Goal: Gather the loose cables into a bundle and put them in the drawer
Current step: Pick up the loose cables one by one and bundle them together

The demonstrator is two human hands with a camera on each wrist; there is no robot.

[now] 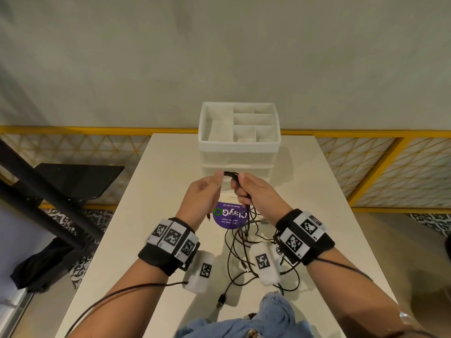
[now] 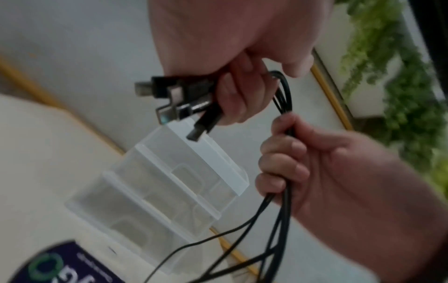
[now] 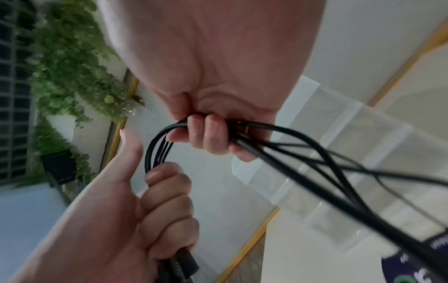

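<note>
Several black cables [image 1: 230,174] arch between my two hands, just in front of the white drawer unit [image 1: 239,142]. My left hand [image 1: 207,191] grips the bunched USB plug ends [image 2: 179,95], thumb raised. My right hand [image 1: 253,189] is fisted round the cable strands [image 3: 303,162] a short way along. The loose lengths [image 1: 244,230] hang down and trail over the table towards me. In the left wrist view the unit's translucent drawers [image 2: 169,191] look closed. Its top is an open tray with dividers.
A round purple sticker [image 1: 229,215] lies on the white table [image 1: 151,191] under my hands. A loose plug [image 1: 220,300] lies near the front edge beside blue cloth [image 1: 244,323]. A black stand [image 1: 80,179] is off the table's left. A yellow railing [image 1: 366,135] runs behind.
</note>
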